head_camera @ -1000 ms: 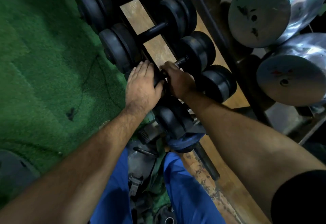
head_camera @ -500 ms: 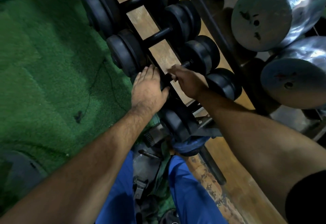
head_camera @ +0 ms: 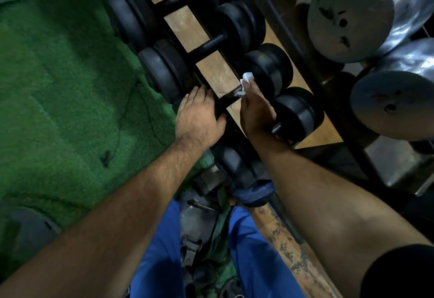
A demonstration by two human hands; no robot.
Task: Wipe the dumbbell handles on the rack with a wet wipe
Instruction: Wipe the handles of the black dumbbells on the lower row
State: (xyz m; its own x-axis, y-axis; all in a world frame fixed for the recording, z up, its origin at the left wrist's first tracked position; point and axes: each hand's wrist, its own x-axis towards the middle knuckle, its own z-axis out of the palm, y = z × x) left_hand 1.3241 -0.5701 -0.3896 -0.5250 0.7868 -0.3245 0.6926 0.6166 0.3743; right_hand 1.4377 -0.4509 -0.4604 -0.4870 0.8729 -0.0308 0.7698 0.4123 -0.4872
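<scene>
My right hand pinches the wet wipe on this dumbbell's handle, beside its far plate. Left hand clamps the near plate. Handles further up the rack look unwiped, I'd judge.

White wet wipe crumpled, pressed on black dumbbell handle; dumbbell lying across rack.
</scene>
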